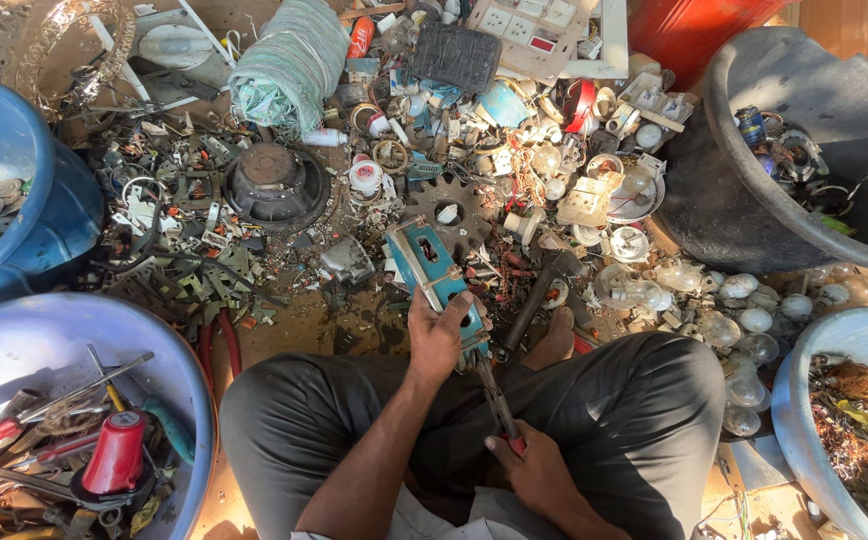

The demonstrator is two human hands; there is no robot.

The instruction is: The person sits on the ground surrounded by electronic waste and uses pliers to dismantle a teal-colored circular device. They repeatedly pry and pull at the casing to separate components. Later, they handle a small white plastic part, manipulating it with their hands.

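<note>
I sit cross-legged on the ground in dark trousers. My left hand [438,335] grips the near end of a blue and white rectangular device [432,268], which points away from me over the scrap pile. My right hand [529,462] holds the red handle of a long thin metal tool [495,396] whose tip reaches up to the device's near end, just under my left hand. A hammer [535,300] with a dark handle lies on the ground right of the device, beside my bare foot [557,343].
Scrap covers the ground: a speaker cone [276,186], a gear [451,212], light bulbs [744,320], switch plates [529,25]. A blue tub [49,345] of tools sits near left, another blue tub [24,170] far left, a black basin [754,190] right, a tub [859,345] of wire near right.
</note>
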